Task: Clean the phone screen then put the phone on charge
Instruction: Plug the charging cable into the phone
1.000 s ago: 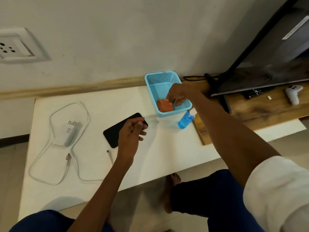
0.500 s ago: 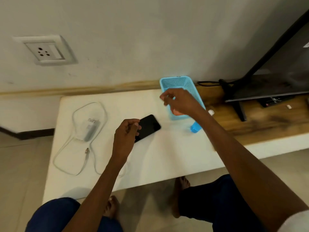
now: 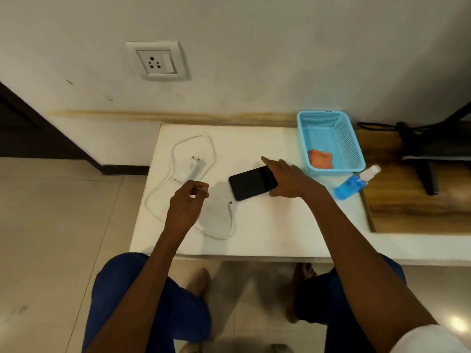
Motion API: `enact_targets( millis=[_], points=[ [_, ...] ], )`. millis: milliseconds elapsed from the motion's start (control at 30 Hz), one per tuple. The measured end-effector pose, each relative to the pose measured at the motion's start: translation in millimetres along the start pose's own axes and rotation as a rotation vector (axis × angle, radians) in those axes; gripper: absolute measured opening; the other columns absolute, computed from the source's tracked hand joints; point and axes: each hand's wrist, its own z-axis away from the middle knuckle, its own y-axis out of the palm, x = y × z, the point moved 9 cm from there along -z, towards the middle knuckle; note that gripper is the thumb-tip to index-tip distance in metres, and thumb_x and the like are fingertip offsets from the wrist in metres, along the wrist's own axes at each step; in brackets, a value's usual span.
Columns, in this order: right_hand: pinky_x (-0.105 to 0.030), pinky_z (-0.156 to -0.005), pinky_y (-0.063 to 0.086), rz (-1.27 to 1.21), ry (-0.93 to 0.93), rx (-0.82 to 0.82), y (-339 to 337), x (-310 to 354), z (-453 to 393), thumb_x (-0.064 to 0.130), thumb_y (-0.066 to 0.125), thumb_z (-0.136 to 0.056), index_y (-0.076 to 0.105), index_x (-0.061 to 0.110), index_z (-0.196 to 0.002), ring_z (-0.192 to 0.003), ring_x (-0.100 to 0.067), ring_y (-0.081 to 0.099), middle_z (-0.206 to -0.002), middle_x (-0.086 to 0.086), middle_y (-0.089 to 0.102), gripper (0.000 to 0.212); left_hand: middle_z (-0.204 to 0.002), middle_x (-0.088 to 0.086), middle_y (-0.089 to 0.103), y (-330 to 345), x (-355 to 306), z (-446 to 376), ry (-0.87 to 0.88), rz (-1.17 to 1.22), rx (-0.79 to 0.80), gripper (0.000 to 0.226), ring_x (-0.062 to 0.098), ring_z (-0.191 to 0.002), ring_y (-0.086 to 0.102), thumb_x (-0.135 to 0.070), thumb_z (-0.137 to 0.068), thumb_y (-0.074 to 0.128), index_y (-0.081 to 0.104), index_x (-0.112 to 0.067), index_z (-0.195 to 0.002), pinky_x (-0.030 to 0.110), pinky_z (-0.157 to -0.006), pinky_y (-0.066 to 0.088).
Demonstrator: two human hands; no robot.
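A black phone lies screen up on the white table. My right hand is laid over the phone's right end with fingers spread, thumb at the near edge. My left hand hovers with fingers curled just in front of the white charger plug; nothing clear shows in it. The white cable loops around the plug, and its free connector lies just left of the phone. An orange cloth sits in the blue basket. A blue spray bottle lies beside the basket.
A wall socket is above the table's left end. A wooden shelf with a black stand and dark cables adjoins the table on the right. My knees and feet are under the near edge.
My right hand left the basket, with the cloth staying inside, and came down onto the phone. My left hand moved left off the phone toward the charger. The view swung left.
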Motion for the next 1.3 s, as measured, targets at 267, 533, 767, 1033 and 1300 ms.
enact_targets(
  millis=[267, 533, 767, 1033, 1300],
  points=[
    [-0.045, -0.099, 0.041, 0.083, 0.079, -0.170, -4.7, 1.1, 0.8, 0.055, 0.076, -0.074, 0.021, 0.026, -0.154, -0.127, -0.035, 0.046, -0.141, -0.008, 0.049, 0.102, -0.100, -0.006, 0.069, -9.5, 7.3, -4.3, 0.000, -0.244, 0.005, 0.015, 0.013, -0.091, 0.063, -0.035, -0.094, 0.057, 0.066, -0.026, -0.102, 0.025, -0.070, 0.043],
    [-0.043, -0.091, 0.043, 0.169, 0.229, -0.345, 6.3, 25.1, 21.2, 0.079, 0.058, -0.076, 0.024, 0.018, -0.151, -0.115, -0.035, 0.055, -0.137, -0.013, 0.050, 0.101, -0.087, -0.015, 0.059, 12.4, 13.3, 4.5, 0.007, -0.502, 0.108, 0.012, 0.013, -0.083, 0.058, -0.040, -0.094, 0.054, 0.062, -0.031, -0.095, 0.027, -0.070, 0.040],
    [-0.039, -0.074, 0.054, 0.050, 0.095, -0.534, -10.9, 52.4, 42.9, 0.063, 0.057, -0.089, 0.054, 0.019, -0.122, -0.092, -0.025, 0.061, -0.111, -0.005, 0.058, 0.056, -0.100, -0.003, 0.072, -18.4, 4.3, -5.8, -0.026, -0.393, -0.042, 0.020, 0.022, -0.095, 0.064, -0.036, -0.095, 0.053, 0.065, -0.023, -0.103, 0.038, -0.085, 0.051],
    [-0.033, -0.066, 0.045, 0.150, 0.048, -0.240, 50.0, 109.2, 39.0, 0.073, 0.054, -0.083, 0.061, 0.018, -0.096, -0.078, -0.024, 0.066, -0.084, 0.001, 0.062, 0.057, -0.095, -0.003, 0.073, -40.5, -6.6, -6.8, -0.003, -0.207, -0.165, 0.017, 0.018, -0.093, 0.065, -0.027, -0.095, 0.052, 0.067, -0.021, -0.101, 0.035, -0.081, 0.050],
    [-0.029, -0.063, 0.044, -0.028, 0.207, -0.167, 50.3, 97.0, 51.9, 0.039, 0.057, -0.084, 0.062, 0.019, -0.091, -0.071, -0.021, 0.064, -0.077, 0.003, 0.064, 0.021, -0.090, -0.005, 0.073, -29.2, -7.9, -3.4, 0.016, -0.195, -0.089, 0.017, 0.016, -0.087, 0.065, -0.027, -0.095, 0.053, 0.068, -0.020, -0.100, 0.030, -0.077, 0.049]
  ],
)
